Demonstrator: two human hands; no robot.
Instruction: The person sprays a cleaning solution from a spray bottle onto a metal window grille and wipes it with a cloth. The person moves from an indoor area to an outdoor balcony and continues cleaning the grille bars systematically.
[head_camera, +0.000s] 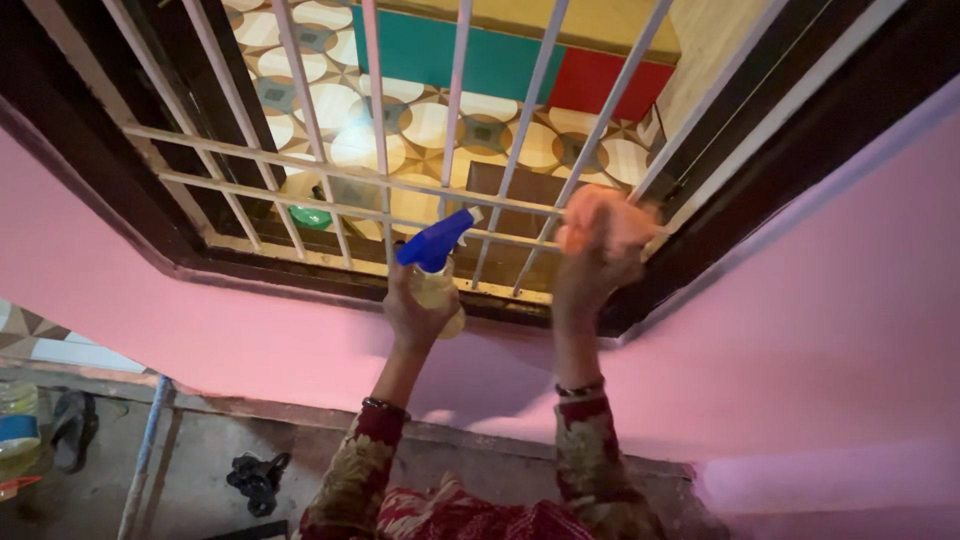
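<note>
My left hand (415, 315) grips a clear spray bottle (438, 285) of yellowish liquid with a blue trigger head, held up just in front of a white metal window grille (380, 150). My right hand (590, 270) presses an orange cloth (603, 222) against the grille's lower right bars. Both wrists wear bangles, and the sleeves are red with a floral print.
The grille sits in a dark brown frame (250, 265) set in a pink wall (800, 330). Beyond the bars lie a patterned tile floor and a green object (311, 216). Below left are a blue-handled stick (145, 450), a black sandal (73, 428) and a bottle (18, 425).
</note>
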